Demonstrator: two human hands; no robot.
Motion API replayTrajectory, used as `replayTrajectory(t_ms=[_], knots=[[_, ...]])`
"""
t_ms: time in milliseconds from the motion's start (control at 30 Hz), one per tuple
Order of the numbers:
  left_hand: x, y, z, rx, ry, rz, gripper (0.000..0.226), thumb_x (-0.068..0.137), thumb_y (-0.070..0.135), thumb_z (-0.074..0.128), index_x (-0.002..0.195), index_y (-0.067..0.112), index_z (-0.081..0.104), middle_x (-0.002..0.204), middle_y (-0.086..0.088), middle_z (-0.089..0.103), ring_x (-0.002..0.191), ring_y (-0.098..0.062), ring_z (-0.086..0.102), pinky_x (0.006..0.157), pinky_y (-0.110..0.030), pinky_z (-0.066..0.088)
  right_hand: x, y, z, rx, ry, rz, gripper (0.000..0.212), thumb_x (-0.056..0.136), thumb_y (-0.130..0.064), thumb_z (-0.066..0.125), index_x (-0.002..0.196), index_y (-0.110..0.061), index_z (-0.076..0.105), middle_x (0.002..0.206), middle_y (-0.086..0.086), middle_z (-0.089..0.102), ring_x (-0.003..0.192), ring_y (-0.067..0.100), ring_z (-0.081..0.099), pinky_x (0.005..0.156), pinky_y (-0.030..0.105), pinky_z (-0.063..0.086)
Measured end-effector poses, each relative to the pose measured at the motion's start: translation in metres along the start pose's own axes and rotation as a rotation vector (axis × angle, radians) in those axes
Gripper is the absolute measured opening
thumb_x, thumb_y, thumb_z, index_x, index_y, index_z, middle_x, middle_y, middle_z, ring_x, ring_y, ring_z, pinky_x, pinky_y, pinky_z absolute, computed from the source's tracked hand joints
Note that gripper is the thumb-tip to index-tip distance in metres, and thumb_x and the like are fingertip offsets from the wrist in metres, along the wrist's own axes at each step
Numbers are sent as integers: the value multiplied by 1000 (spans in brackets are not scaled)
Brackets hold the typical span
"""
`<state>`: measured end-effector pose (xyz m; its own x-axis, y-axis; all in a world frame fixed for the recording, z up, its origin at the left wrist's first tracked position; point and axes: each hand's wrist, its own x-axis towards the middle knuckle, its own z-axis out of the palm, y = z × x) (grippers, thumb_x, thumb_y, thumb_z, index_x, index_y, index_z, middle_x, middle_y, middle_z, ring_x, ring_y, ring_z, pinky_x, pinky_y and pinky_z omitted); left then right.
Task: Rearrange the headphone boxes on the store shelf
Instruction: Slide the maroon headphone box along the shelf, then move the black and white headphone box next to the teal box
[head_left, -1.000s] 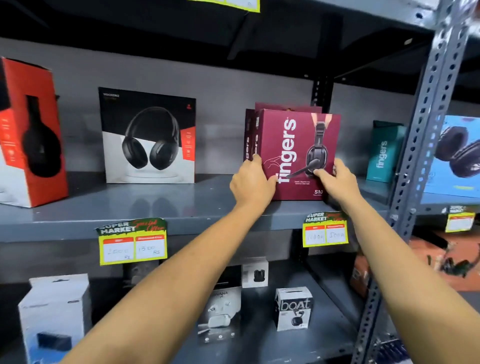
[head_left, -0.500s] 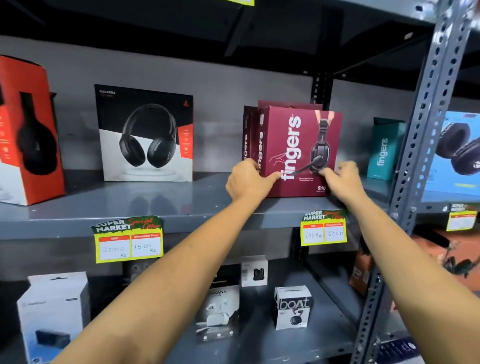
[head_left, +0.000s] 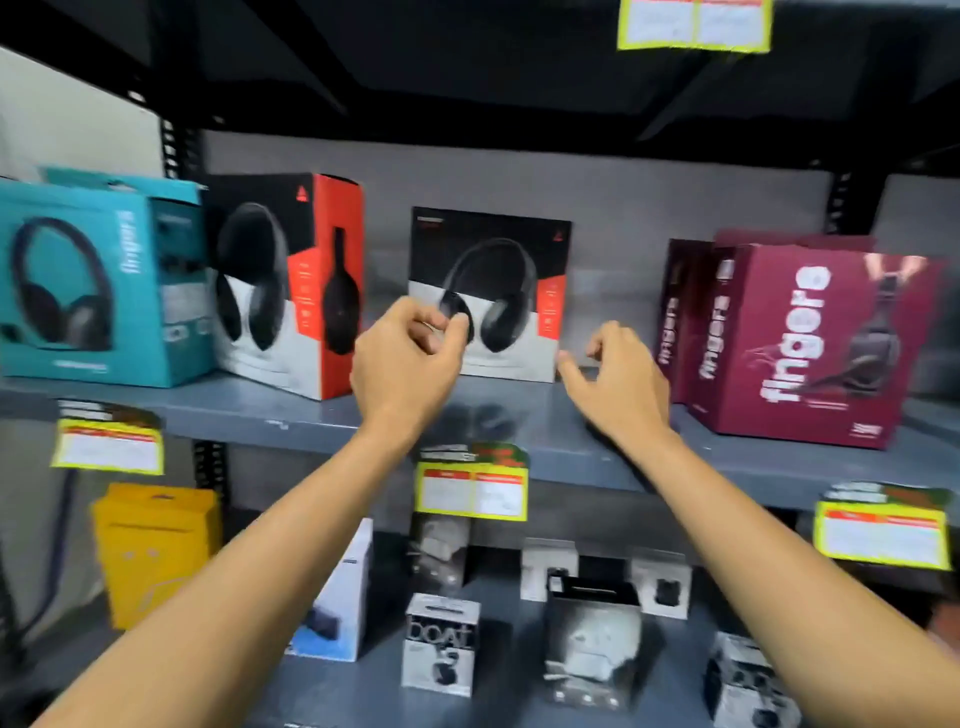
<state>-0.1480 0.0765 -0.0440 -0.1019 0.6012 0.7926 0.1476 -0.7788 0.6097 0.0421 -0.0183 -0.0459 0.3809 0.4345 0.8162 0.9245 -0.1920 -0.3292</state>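
Note:
A black-and-white headphone box (head_left: 511, 291) stands upright at the middle of the grey shelf (head_left: 519, 431). My left hand (head_left: 408, 358) hovers in front of its lower left corner, fingers loosely curled, holding nothing. My right hand (head_left: 618, 384) hangs just off its lower right corner, fingers apart and empty. The maroon "fingers" boxes (head_left: 800, 338) stand to the right on the shelf, free of both hands. A red, black and white box (head_left: 291, 286) sits turned at an angle to the left, next to a teal box (head_left: 98, 280).
Yellow price tags (head_left: 471, 488) hang from the shelf's front edge. The lower shelf holds a yellow box (head_left: 156, 551) and several small earbud boxes (head_left: 440, 644). A dark upper shelf (head_left: 467, 67) runs close overhead.
Both hands have let go of the maroon box and moved left to the black-and-white box. The view has swung left, bringing the teal box into sight.

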Motion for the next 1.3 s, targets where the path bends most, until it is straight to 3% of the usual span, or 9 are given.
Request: replayTrajectory(t_ms=[200,367,467,533,667,833,1000,1167,1300], knots=[[59,-72,-101,264,159,110,36,80,41,64,103,14,55,98,-2,58,95,-24,56,76,-30,38,9,-127,78,283,-94,-97,62,84,-53,64,122,-7,47,120,16,58,112,37,53,82,47,48],[85,-118,-137,386,65,110,48,81,37,69,114,7,52,110,-11,55,107,-28,52,82,-34,39,21,-197,127,413,-255,-97,105,79,-60,67,155,-26,3,148,21,38,132,38,41,102,51,42],[93,-126,-137,386,19,144,50,80,36,71,115,7,51,113,-11,55,108,-27,52,84,-34,40,24,-208,148,581,-358,-10,113,80,-47,74,154,-28,-10,155,18,30,139,33,35,108,37,31],[97,-128,-135,384,-12,175,51,80,36,71,116,7,51,115,-10,53,110,-26,51,84,-36,42,30,-205,152,681,-422,-7,110,83,-34,75,155,-21,-7,158,8,30,139,20,36,106,20,26],[102,-134,-132,319,-96,159,62,81,40,70,126,7,44,125,-11,49,117,-26,46,91,-35,40,43,-166,133,671,-503,-67,106,86,-20,73,155,-18,-7,157,6,31,138,22,41,112,36,34],[112,-140,-122,160,-216,-42,95,79,47,72,147,2,23,148,-16,34,138,-28,31,110,-33,26,38,-131,98,659,-576,-48,102,89,-23,69,153,-34,-10,145,-6,44,121,7,55,103,32,43],[116,-134,-113,41,-174,-154,63,71,45,79,119,12,55,119,-3,63,110,-20,59,92,-30,44,24,-125,83,788,-477,51,85,96,-18,60,156,-26,0,145,-4,45,110,-11,54,87,12,48],[115,-97,-122,125,-51,-97,65,50,76,70,92,27,68,87,16,65,82,-8,60,72,-25,39,17,-128,59,1046,-293,271,62,93,-47,54,148,-24,36,141,-2,55,124,13,55,111,41,39],[120,-60,-120,130,-7,-51,71,46,81,68,91,25,68,87,15,65,80,-8,58,72,-26,38,27,-126,21,1102,-193,282,52,77,-51,60,122,-26,57,105,-7,72,98,11,68,89,34,50]])
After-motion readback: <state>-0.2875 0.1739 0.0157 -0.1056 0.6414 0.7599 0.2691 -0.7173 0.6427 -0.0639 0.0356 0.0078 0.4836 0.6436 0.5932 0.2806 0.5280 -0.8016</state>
